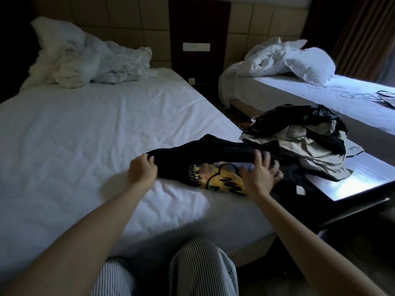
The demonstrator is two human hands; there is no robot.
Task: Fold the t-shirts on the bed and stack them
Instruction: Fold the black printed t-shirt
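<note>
A black t-shirt (213, 152) with a yellow print lies crumpled at the right edge of the near bed (85, 129). My left hand (142, 169) grips its left end, fingers curled round the dark cloth. My right hand (260, 171) grips the shirt's right part, fingers spread and curled into the fabric. A pile of black and beige garments (303, 137) sits to the right on a low table (363, 167), touching the black shirt.
Crumpled white bedding (85, 58) lies at the head of the near bed. A second bed (320, 92) with a rumpled duvet and a cable stands at the right. A dark gap separates the beds. My knees in striped trousers (192, 268) meet the bed's foot.
</note>
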